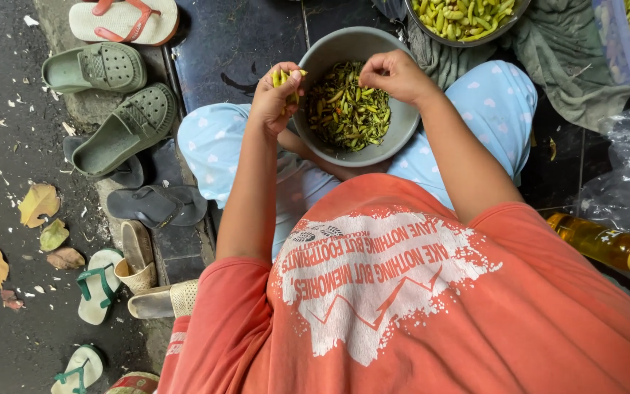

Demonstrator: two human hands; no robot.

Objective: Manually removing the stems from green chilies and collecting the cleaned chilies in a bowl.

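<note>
Green chillies (283,77) bunched in closed left hand (275,101); right hand (395,73) pinched shut over grey bowl (402,124), contents hidden.

We record a matt grey bowl (402,128), smooth-walled and apparently plastic, at upper centre; glossy green chilli pods (348,109) inside it; soft cotton-like cloth, pale blue trousers (497,102) and an orange shirt (432,306) with cracked white print; moulded matt rubber clogs (122,131) at upper left; a glossy clear plastic bottle (607,246) at right.
</note>
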